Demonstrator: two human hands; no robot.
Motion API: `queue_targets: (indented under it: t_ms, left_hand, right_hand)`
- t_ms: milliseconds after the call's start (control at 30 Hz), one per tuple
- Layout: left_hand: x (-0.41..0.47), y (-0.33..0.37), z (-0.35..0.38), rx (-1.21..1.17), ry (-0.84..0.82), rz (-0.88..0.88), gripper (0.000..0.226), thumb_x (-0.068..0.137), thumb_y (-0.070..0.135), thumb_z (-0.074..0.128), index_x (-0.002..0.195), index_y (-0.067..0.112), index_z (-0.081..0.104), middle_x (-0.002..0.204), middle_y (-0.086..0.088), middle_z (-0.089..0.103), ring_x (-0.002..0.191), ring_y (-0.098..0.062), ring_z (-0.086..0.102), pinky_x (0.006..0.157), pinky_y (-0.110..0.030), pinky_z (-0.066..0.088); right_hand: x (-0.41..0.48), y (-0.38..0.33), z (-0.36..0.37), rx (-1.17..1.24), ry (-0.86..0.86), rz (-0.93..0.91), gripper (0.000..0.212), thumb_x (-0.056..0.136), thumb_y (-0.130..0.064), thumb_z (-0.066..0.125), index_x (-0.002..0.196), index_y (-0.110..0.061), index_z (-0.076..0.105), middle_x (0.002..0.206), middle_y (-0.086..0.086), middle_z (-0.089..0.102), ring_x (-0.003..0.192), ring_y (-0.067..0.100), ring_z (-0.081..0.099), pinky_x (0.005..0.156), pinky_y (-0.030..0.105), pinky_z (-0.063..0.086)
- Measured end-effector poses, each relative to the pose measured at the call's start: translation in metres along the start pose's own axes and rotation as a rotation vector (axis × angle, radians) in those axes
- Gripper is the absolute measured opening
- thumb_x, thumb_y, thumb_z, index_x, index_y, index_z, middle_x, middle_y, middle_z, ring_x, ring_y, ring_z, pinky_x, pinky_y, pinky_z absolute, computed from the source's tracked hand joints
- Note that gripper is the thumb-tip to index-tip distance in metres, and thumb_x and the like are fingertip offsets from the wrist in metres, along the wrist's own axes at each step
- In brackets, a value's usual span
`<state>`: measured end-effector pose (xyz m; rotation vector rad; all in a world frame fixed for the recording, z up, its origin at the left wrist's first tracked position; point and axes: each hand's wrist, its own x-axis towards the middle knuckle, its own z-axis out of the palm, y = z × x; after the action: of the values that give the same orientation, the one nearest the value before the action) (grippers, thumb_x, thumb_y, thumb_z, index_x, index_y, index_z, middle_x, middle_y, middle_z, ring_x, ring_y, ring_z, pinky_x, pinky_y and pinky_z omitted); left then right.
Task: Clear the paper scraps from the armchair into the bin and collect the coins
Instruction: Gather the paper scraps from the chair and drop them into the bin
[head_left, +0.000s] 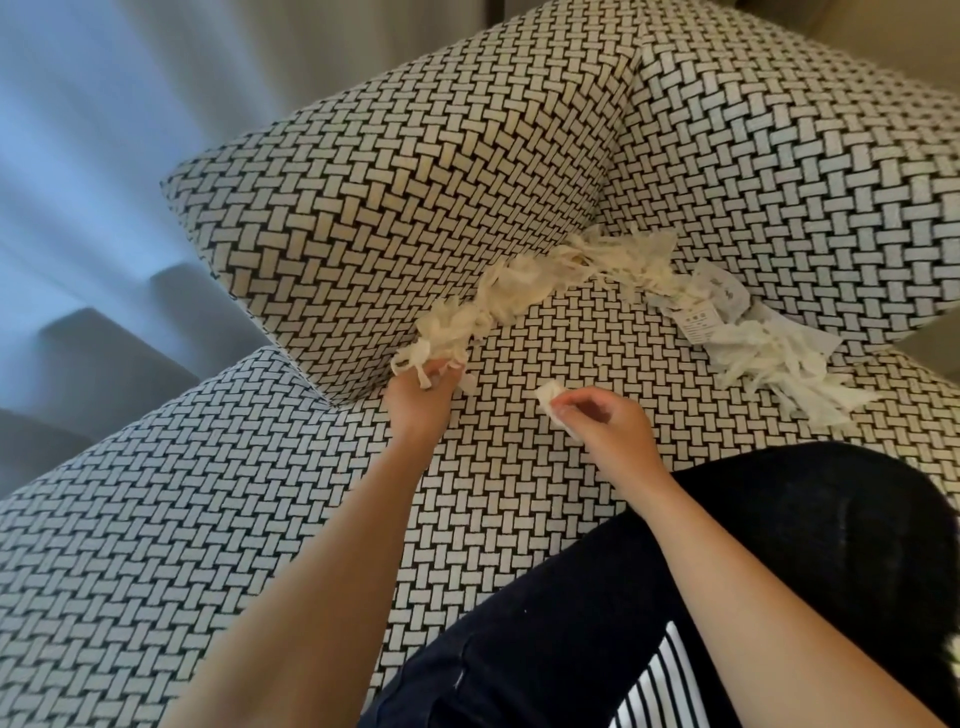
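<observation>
Head view: reaching over the woven-patterned armchair (519, 467) with both arms. Gripping, with the left hand (418, 402) fingers, the near end of the cream paper scraps (540, 283) strewn in a line along the crease between seat and cushion. Pinching a small white scrap (549, 396) between thumb and fingers of the right hand (610, 423), just over the seat. Lying farther right against the other cushion: white shreds (769, 364) with a printed slip (701, 322).

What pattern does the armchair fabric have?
A black-and-white basket-weave pattern covers the armchair, seen best in the head view.
</observation>
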<state>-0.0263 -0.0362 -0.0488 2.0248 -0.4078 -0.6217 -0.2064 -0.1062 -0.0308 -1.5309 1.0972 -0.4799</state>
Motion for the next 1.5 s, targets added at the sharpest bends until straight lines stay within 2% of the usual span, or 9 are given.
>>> queue_targets:
  t_ms: [167,300,500,800,967,1067,1200,1333,1500]
  left_hand:
    - [0.002,0.001,-0.001,-0.051,-0.031,0.044,0.029,0.090,0.030,0.061,0.111,0.011,0.067,0.078,0.013,0.055,0.076,0.000,0.051,0.066,-0.014,0.040]
    - [0.013,0.000,0.001,-0.001,-0.120,-0.026,0.035,0.088,0.035,0.063,0.117,0.016,0.064,0.113,0.002,0.059,0.106,-0.013,0.051,0.083,-0.025,0.041]
    - [0.031,0.017,0.012,-0.015,-0.307,-0.099,0.044,0.085,0.031,0.067,0.125,0.014,0.060,0.134,-0.003,0.054,0.126,-0.018,0.045,0.099,-0.028,0.037]
    - [0.030,0.015,0.020,-0.145,-0.277,-0.104,0.031,0.083,0.029,0.070,0.111,0.016,0.068,0.111,0.007,0.062,0.111,-0.010,0.051,0.087,-0.020,0.038]
    - [0.023,0.009,0.018,-0.107,-0.288,0.072,0.030,0.081,0.033,0.072,0.104,0.014,0.073,0.117,0.007,0.062,0.118,-0.009,0.048,0.098,-0.026,0.042]
    - [0.019,-0.002,0.016,0.113,-0.304,0.138,0.059,0.070,0.061,0.069,0.110,0.018,0.066,0.127,0.003,0.053,0.129,-0.016,0.035,0.106,-0.040,0.037]
    - [-0.001,-0.002,0.011,0.314,-0.296,0.351,0.020,0.079,0.031,0.072,0.091,0.026,0.057,0.132,-0.003,0.045,0.131,-0.024,0.021,0.110,-0.048,0.023]
    - [-0.014,-0.006,0.004,0.365,-0.359,0.493,0.026,0.078,0.028,0.074,0.102,0.032,0.065,0.150,-0.003,0.031,0.138,-0.029,0.013,0.113,-0.048,0.015]
    - [-0.021,-0.011,-0.008,0.404,-0.419,0.525,0.012,0.079,0.020,0.073,0.090,0.017,0.076,0.155,-0.005,0.020,0.145,-0.024,-0.002,0.117,-0.050,0.002]
  right_hand:
    - [0.001,0.001,-0.001,0.019,0.006,0.010,0.007,0.087,-0.019,0.064,0.087,-0.021,0.070,0.099,-0.013,0.065,0.098,0.005,0.058,0.081,0.018,0.044]
    - [0.001,0.001,-0.001,0.021,0.005,0.016,0.007,0.088,-0.019,0.064,0.090,-0.020,0.070,0.100,-0.011,0.065,0.099,0.005,0.058,0.082,0.018,0.044]
    - [0.004,0.000,0.000,0.042,0.016,0.034,0.007,0.087,-0.019,0.064,0.089,-0.020,0.070,0.102,-0.010,0.065,0.098,0.004,0.056,0.078,0.016,0.041]
    - [0.013,-0.002,-0.001,0.212,0.047,0.113,0.010,0.088,-0.017,0.062,0.093,-0.017,0.070,0.100,-0.010,0.066,0.096,0.008,0.058,0.078,0.021,0.044]
    - [0.014,-0.002,-0.003,0.286,0.067,0.132,0.011,0.088,-0.016,0.061,0.088,-0.021,0.070,0.099,-0.013,0.066,0.102,0.010,0.058,0.093,0.032,0.046]
    - [0.014,-0.003,-0.004,0.296,0.072,0.126,0.013,0.088,-0.014,0.060,0.086,-0.023,0.070,0.099,-0.013,0.066,0.101,0.009,0.059,0.094,0.032,0.047]
    - [0.014,-0.004,-0.004,0.280,0.050,0.117,0.012,0.089,-0.014,0.060,0.088,-0.022,0.069,0.100,-0.010,0.067,0.098,0.009,0.060,0.090,0.029,0.047]
    - [0.013,-0.003,-0.005,0.233,0.056,0.105,0.008,0.089,-0.018,0.061,0.091,-0.021,0.068,0.104,-0.008,0.066,0.099,0.009,0.060,0.089,0.027,0.046]
    - [0.012,0.001,-0.005,0.179,0.144,0.097,0.009,0.085,-0.021,0.066,0.093,-0.017,0.066,0.107,-0.010,0.064,0.104,0.010,0.057,0.089,0.026,0.045]
